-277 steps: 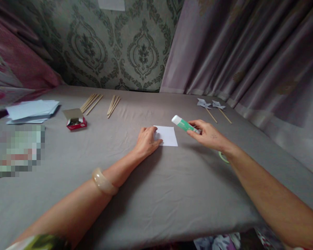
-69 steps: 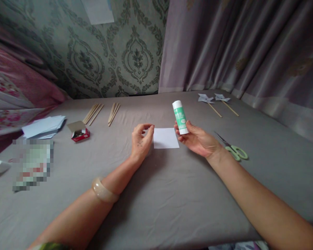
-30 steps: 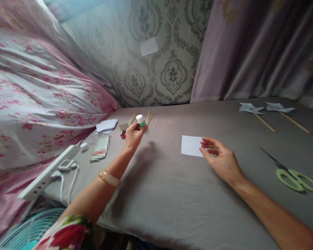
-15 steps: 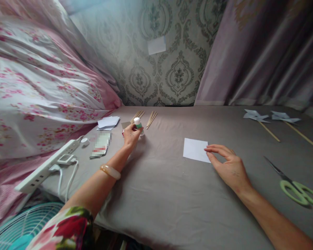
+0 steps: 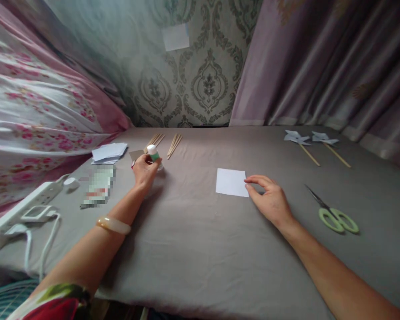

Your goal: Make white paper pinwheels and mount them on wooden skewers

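Observation:
My left hand (image 5: 146,170) is closed around a small glue stick (image 5: 152,151) with a white cap and green label, at the back left of the cloth-covered table (image 5: 186,249). The glue stick's lower part is mostly hidden behind the fingers. A square white paper (image 5: 231,182) lies flat in the middle. On its right edge, my right hand (image 5: 270,200) pinches the paper between thumb and fingertips. Behind and beside my left hand are a greyish card (image 5: 136,154), thin wooden sticks (image 5: 156,140) and a second bunch of sticks (image 5: 175,146).
Green-handled scissors (image 5: 336,220) lie to the right, blades pointing away. Two paper pinwheels (image 5: 297,138) on sticks are at the back right. On the left are stacked white papers (image 5: 109,153), a blurred-out packet (image 5: 98,186) and a power strip (image 5: 26,209) with white cables.
The view has turned to the right, so everything appears shifted left. My left hand stays at the glue stick and my right hand at the paper's edge; neither has clearly moved over the table.

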Available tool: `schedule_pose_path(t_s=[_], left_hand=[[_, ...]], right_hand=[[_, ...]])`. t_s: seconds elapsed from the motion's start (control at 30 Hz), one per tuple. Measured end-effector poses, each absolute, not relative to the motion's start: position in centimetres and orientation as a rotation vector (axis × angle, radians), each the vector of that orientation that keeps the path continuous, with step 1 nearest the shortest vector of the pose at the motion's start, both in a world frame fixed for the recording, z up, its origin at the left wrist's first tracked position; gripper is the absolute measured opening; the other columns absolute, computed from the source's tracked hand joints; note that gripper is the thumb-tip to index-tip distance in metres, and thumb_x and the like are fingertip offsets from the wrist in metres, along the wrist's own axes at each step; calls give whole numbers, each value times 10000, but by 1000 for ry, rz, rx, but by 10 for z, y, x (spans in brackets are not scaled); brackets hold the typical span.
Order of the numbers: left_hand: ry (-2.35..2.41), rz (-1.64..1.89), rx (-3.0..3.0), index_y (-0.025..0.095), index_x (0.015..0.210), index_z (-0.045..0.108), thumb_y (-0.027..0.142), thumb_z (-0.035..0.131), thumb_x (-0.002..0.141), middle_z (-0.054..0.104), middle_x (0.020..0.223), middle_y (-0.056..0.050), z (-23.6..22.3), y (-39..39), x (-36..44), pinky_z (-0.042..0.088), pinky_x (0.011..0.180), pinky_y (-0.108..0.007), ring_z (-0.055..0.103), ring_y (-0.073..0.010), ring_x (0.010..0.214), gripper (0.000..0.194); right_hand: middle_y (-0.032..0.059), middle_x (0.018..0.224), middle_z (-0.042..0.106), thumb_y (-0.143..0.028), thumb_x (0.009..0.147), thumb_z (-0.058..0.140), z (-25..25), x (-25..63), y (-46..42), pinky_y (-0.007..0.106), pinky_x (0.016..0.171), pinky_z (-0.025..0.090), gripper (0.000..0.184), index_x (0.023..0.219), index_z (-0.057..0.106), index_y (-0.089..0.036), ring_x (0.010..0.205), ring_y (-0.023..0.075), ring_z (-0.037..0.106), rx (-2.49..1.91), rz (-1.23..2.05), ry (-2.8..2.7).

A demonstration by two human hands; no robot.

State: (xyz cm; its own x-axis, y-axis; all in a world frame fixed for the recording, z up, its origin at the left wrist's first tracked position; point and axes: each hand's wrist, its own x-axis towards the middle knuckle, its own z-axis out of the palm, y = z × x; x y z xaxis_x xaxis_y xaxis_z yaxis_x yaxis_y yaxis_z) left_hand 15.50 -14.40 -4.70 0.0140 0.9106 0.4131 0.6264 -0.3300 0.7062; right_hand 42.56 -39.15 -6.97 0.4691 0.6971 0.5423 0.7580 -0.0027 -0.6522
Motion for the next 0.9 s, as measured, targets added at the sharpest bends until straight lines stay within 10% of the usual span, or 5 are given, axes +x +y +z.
schedule_pose_path(t_s=[0.43, 0.63, 0.9], left_hand=[[1749, 729, 2025, 116, 851, 647, 493, 661, 652, 658, 785, -74, -31, -179, 153, 460, 644, -303, 616, -217, 739, 426], [981, 497, 2313, 159, 877, 666, 442, 565, 782, 677, 790, -50, -28, -220, 183, 479, 590, -265, 585, -146, 638, 316], [81, 388, 2782, 180, 1102, 647, 234, 522, 877, 662, 1157, -87, -44, -244, 250, 464, 986, -373, 579, -203, 1114, 263]], right_hand=[[22, 1027, 707, -252, 811, 657, -66, 424, -395, 370, 837, 356, 82, 887, 679, -230, 984, 233, 578, -2020, 8, -1566], [36, 1000, 709, -233, 876, 602, -63, 425, -397, 358, 857, 322, 85, 889, 682, -206, 945, 203, 593, -1959, -111, -1745], [52, 980, 715, -168, 883, 584, -58, 422, -399, 375, 885, 300, 129, 857, 708, -188, 923, 200, 598, -1963, -277, -1846]])
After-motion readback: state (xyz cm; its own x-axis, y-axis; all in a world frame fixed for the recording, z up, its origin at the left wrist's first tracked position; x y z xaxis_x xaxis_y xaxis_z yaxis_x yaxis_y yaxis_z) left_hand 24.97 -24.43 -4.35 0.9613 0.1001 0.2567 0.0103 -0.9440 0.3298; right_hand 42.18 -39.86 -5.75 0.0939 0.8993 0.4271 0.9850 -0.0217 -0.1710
